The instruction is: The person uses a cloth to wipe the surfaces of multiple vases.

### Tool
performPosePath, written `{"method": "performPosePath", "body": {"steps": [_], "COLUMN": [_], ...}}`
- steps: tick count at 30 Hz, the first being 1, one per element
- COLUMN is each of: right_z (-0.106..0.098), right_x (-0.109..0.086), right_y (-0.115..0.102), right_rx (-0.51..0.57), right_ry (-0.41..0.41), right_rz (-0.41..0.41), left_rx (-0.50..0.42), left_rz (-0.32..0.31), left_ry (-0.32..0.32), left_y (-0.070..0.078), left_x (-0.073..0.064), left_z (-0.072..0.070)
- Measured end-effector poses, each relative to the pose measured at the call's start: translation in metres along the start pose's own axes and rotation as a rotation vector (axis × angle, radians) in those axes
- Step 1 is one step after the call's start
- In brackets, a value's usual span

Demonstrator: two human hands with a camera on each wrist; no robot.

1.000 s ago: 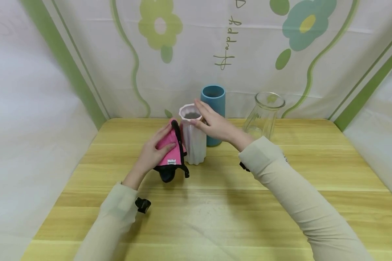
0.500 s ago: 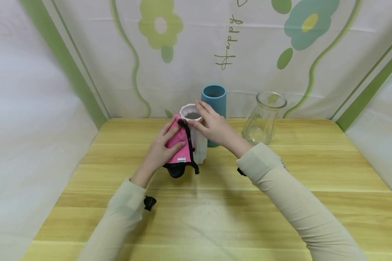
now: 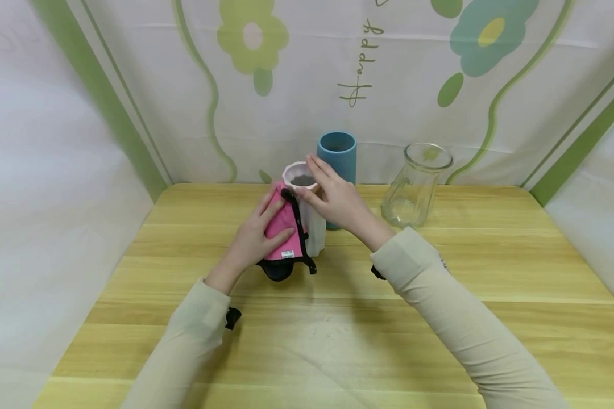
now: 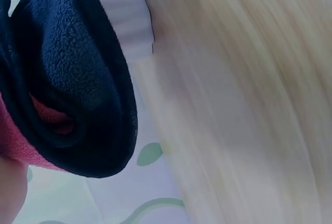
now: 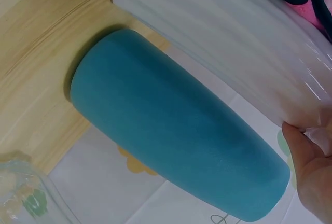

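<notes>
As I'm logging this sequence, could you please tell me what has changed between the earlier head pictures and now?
The left hand has carried the pink cloth rightward, so it now covers more of the white vase from the head view. No grip was visibly taken or released. The right hand stays at that vase's rim; the blue vase and glass vase remain standing.

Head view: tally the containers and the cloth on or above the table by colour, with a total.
Whitish: 1, the fluted vase
Blue: 1, the smooth container
Clear glass: 1, the wide-rimmed jar
Pink with black trim: 1, the cloth
Total: 4
</notes>
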State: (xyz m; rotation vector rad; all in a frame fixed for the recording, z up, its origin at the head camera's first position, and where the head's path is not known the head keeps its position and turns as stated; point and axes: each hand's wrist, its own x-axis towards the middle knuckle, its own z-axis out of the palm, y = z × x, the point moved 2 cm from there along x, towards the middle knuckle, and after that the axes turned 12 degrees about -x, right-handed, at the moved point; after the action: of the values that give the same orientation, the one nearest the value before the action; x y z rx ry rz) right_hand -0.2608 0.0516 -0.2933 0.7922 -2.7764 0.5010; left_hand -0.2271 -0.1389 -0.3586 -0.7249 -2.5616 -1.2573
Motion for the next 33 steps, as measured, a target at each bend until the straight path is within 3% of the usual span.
{"method": "performPosePath", "body": {"steps": [8,18,25,33], "right_z": [-0.001,0.001,-0.001,-0.001], "right_x": [-0.002,-0.002,-0.004,-0.005], "right_y": [-0.001,-0.003,-0.005,-0.006], "right_rx": [0.002,-0.013,-0.008,-0.007], "right_ry": [-0.005,0.025,0.036,0.040], "right_rz": [0.020,0.033,0.047,0.055], "left_rx": [-0.021,-0.008,0.008,0.061], "left_rz": [-0.024,0.032,0.069,-0.005], "left_ry": [-0.037,-0.014,-0.049,-0.064], "left_y": [-0.001,-0.007,-0.011,-0.015], "left_x": [-0.001,-0.003,-0.005,-0.022], "left_z": [0.001,0.006,0.008,0.009]}}
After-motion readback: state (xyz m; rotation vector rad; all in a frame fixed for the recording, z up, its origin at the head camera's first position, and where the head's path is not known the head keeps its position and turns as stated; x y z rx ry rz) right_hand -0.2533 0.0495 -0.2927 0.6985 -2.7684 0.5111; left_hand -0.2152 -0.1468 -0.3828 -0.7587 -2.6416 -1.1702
